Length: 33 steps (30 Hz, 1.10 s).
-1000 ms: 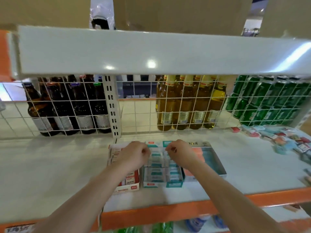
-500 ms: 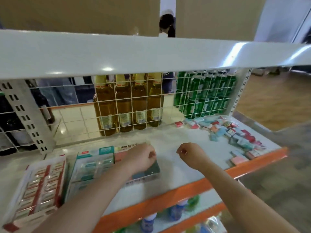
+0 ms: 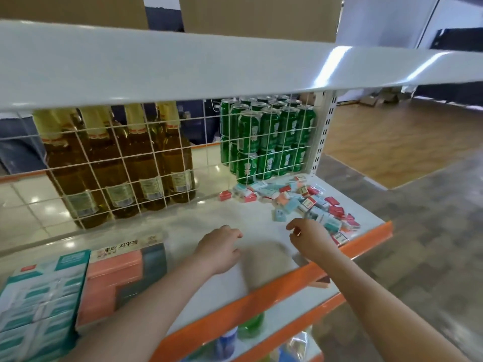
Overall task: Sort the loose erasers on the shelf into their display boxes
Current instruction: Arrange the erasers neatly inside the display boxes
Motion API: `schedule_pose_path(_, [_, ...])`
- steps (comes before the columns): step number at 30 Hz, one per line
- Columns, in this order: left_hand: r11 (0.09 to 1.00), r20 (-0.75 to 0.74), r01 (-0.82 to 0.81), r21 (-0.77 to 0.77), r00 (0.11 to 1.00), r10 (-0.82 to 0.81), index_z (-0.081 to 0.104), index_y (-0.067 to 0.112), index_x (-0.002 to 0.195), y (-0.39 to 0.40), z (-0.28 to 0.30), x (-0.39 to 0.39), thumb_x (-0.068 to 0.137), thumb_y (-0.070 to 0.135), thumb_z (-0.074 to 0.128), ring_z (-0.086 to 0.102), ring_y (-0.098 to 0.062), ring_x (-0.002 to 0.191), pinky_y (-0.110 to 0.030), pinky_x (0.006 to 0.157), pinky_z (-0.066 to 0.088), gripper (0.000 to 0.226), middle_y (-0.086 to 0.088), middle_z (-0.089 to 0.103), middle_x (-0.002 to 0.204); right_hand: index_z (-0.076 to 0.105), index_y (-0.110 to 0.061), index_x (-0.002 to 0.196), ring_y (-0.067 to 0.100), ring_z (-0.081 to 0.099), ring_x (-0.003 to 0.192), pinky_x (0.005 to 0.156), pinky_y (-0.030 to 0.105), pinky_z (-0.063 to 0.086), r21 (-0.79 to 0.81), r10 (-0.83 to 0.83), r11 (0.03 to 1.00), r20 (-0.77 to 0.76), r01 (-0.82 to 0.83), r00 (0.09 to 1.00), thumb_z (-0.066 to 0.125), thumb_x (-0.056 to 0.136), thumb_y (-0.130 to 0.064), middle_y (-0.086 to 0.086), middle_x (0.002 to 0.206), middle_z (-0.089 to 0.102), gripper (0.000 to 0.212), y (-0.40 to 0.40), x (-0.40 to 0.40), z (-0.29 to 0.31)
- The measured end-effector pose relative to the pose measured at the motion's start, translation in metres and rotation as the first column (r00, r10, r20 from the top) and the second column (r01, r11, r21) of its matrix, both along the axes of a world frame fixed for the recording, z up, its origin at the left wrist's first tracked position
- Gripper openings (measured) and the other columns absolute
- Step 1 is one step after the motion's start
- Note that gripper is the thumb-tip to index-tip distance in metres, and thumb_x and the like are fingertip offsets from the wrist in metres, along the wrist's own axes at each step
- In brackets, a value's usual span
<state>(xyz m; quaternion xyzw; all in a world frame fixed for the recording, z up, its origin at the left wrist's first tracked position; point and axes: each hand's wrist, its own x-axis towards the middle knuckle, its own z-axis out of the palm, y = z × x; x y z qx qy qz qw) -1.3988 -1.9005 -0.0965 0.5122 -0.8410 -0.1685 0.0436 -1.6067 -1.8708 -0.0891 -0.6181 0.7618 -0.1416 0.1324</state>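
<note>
A heap of loose erasers (image 3: pixel 300 202) in red, teal and salmon wrappers lies at the right end of the white shelf (image 3: pixel 198 220). My right hand (image 3: pixel 311 237) hovers at the near edge of the heap with its fingers curled; nothing shows in it. My left hand (image 3: pixel 220 248) is over bare shelf in the middle, fingers loosely curled, holding nothing. At the lower left stand a teal display box (image 3: pixel 39 299) packed with erasers and a salmon-and-grey display box (image 3: pixel 122 270) beside it.
A wire grid (image 3: pixel 125 163) backs the shelf, with amber bottles (image 3: pixel 117 163) and green cans (image 3: pixel 266 137) behind it. A white upper shelf (image 3: pixel 235 66) overhangs. The orange shelf lip (image 3: pixel 287 280) runs along the front, with a lower shelf of goods below it.
My view has swung right. Both hands left the display boxes and moved right; my right hand now reaches the loose eraser heap, my left trails over the shelf's middle.
</note>
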Motion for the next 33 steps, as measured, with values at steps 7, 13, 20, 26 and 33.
schedule_pose_path(7, [0.996, -0.008, 0.078, -0.051, 0.997, -0.078, 0.033, 0.016, 0.144, -0.018, -0.008, -0.048, 0.096, 0.033, 0.045, 0.029, -0.015, 0.138, -0.023, 0.109, 0.023, 0.052, -0.001, 0.031, 0.151, 0.058, -0.015, 0.124, 0.024, 0.056, 0.107, 0.085, 0.029, 0.046, -0.046, -0.133, 0.990, -0.039, 0.131, 0.990, 0.053, 0.091, -0.017, 0.009, 0.129, 0.053, 0.033, -0.011, -0.059, 0.003])
schedule_pose_path(13, [0.996, -0.007, 0.084, -0.007, 0.996, -0.084, 0.033, 0.014, 0.144, -0.032, -0.014, -0.087, 0.097, 0.036, 0.043, 0.028, -0.017, 0.138, -0.026, 0.111, 0.023, 0.053, -0.004, 0.030, 0.151, 0.062, -0.010, 0.111, 0.020, 0.049, 0.088, 0.074, 0.025, 0.040, -0.015, -0.170, 0.985, -0.097, 0.170, 0.981, 0.049, 0.092, -0.018, 0.010, 0.114, 0.056, 0.024, -0.014, -0.090, -0.004])
schedule_pose_path(20, [0.999, -0.067, 0.045, 0.017, 0.997, -0.044, 0.044, 0.018, 0.137, -0.044, -0.017, -0.122, 0.095, 0.031, 0.047, 0.044, -0.021, 0.126, -0.030, 0.103, 0.035, 0.044, -0.005, 0.042, 0.140, 0.062, -0.013, 0.106, 0.016, 0.047, 0.092, 0.078, 0.026, 0.044, 0.008, -0.114, 0.993, -0.135, 0.116, 0.984, 0.055, 0.089, -0.018, 0.004, 0.103, 0.056, 0.019, -0.021, -0.105, -0.010])
schedule_pose_path(26, [0.998, -0.093, 0.057, 0.006, 0.994, -0.057, 0.045, 0.018, 0.135, -0.054, -0.014, -0.146, 0.094, 0.029, 0.047, 0.045, -0.022, 0.124, -0.034, 0.104, 0.036, 0.042, -0.004, 0.043, 0.141, 0.055, -0.016, 0.110, 0.014, 0.051, 0.091, 0.076, 0.024, 0.046, 0.003, -0.065, 0.998, -0.142, 0.066, 0.988, 0.056, 0.088, -0.017, 0.001, 0.104, 0.060, 0.022, -0.028, -0.109, -0.010])
schedule_pose_path(33, [0.996, -0.167, 0.074, -0.043, 0.983, -0.080, 0.049, 0.017, 0.132, -0.062, -0.015, -0.160, 0.094, 0.024, 0.046, 0.039, -0.020, 0.131, -0.033, 0.105, 0.035, 0.038, -0.004, 0.043, 0.142, 0.057, -0.016, 0.121, 0.011, 0.051, 0.085, 0.065, 0.018, 0.041, -0.001, -0.037, 0.999, -0.043, 0.037, 0.998, 0.060, 0.086, -0.022, 0.002, 0.110, 0.060, 0.035, -0.037, -0.120, -0.005])
